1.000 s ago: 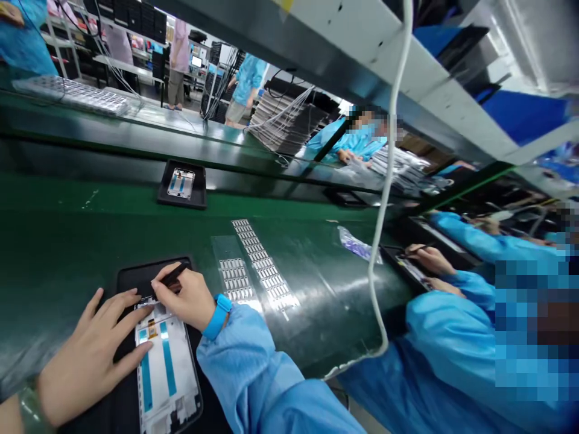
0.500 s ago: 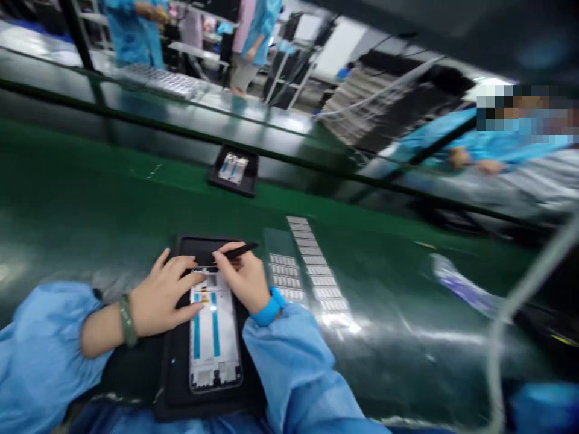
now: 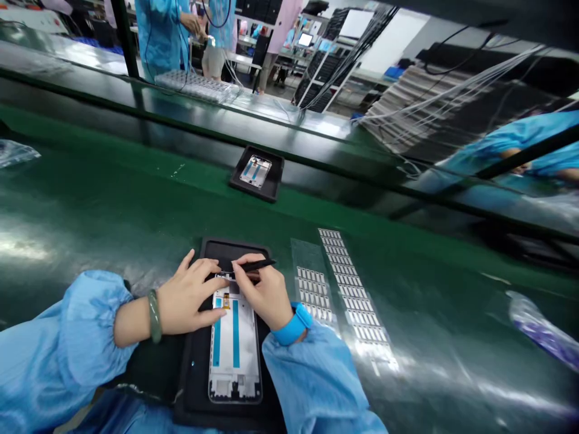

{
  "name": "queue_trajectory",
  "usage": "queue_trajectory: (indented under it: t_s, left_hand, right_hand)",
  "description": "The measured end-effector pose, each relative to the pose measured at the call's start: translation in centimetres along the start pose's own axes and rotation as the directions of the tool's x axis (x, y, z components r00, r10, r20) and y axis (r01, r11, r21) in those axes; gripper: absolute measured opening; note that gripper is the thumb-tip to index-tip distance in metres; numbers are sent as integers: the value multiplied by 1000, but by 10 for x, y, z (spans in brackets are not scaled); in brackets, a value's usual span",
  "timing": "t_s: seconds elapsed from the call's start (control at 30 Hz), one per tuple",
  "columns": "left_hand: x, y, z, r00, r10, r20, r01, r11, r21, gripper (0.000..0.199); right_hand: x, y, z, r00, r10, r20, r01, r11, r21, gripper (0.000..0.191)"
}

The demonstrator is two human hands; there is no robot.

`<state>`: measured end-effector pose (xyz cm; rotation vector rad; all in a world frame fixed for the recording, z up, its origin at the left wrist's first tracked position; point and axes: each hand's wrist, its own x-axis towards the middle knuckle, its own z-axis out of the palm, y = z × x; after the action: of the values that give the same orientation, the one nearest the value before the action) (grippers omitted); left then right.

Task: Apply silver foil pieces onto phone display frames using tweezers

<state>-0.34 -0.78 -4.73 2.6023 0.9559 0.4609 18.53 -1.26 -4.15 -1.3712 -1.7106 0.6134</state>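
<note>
A phone's mid-frame (image 3: 246,346), silvery with two blue strips and a small orange flex cable (image 3: 227,301), lies in a black tray (image 3: 192,380) in front of me. My left hand (image 3: 187,298) rests over its upper left edge with fingers spread, and the fingertips touch the frame. Black tweezers (image 3: 261,264) are pinched between the thumb and fingers of my right hand (image 3: 262,292). Their thin tip points left, at the top end of the frame near my left fingertips. Whether the tip grips anything is too small to tell.
Two sheets of small pale stickers, a shorter sheet (image 3: 312,288) and a longer one (image 3: 348,277), lie right of the tray. Another black tray (image 3: 275,190) with a phone frame stands farther off. A purple-and-clear plastic bag (image 3: 540,331) lies right. Co-workers in blue stand beyond the rail.
The camera view has turned left, so everything sits farther right in the picture. Both hands stay at the top end of the phone frame, the tweezers still in my right hand.
</note>
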Motion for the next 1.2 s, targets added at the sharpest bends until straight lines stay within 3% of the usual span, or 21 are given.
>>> queue_trajectory:
  t_s: [0.43, 0.57, 0.63, 0.77, 0.87, 0.97, 1.07, 1.13, 1.2]
  left_hand:
    - [1, -1, 1, 1000, 12, 20, -13, 998, 62, 43]
    - [0, 1, -2, 999, 7, 34, -11, 993, 121, 41]
    - [0, 4, -3, 999, -16, 40, 10, 991, 136, 43]
    - [1, 29, 3, 998, -46, -37, 51, 987, 152, 62]
    - [1, 60, 19, 988, 156, -14, -155, 985, 80, 74]
    - [-2, 76, 36, 928, 366, 73, -365, 931, -24, 66]
    - [-6, 63, 38, 895, 438, 91, -435, 899, -49, 53]
    - [-8, 44, 27, 898, 432, 79, -432, 902, -18, 46]
    - [-9, 25, 10, 929, 361, 81, -366, 928, 70, 39]
  right_hand:
    - [4, -1, 3, 999, -50, 7, 50, 999, -16, 5]
    - [1, -1, 0, 993, -10, -114, 15, 999, 48, 5]
    - [-2, -1, -6, 963, 42, -267, -16, 995, 99, 11]
    - [-7, -8, -22, 836, 118, -535, -23, 983, 180, 16]
    - [-11, -18, -32, 762, 121, -636, 16, 978, 206, 17]
    - [-18, -23, -39, 725, 77, -684, 53, 985, 167, 16]
    - [-29, -17, -44, 730, 1, -683, 69, 995, 76, 14]
    - [-39, -9, -48, 738, -22, -674, 75, 996, 50, 15]
    - [-48, 0, -51, 750, -26, -661, 65, 997, 35, 15]
